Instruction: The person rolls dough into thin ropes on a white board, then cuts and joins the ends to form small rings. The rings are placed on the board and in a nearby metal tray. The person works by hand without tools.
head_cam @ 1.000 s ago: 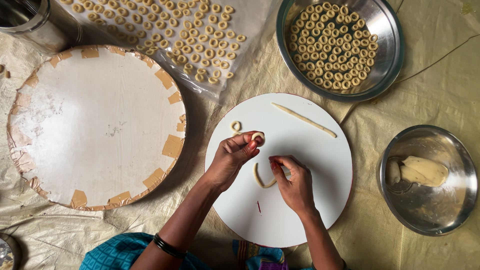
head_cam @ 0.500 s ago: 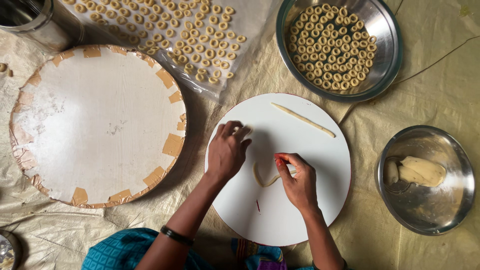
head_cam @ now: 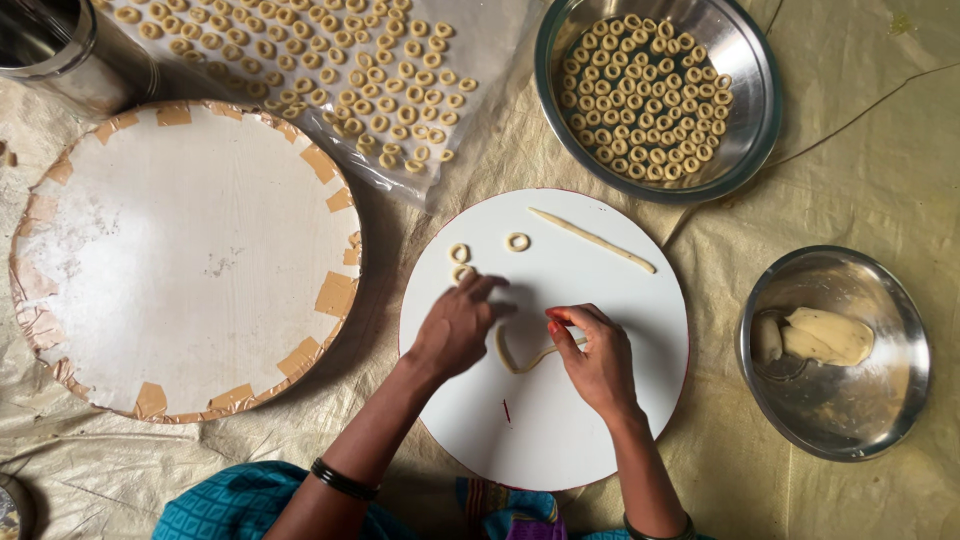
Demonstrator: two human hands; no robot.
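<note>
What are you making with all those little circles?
A person is shaping dough on a round white board. The right hand pinches a thin dough strip; the left hand rests beside three small dough rings. Many more rings fill a steel bowl and a plastic sheet.
</note>
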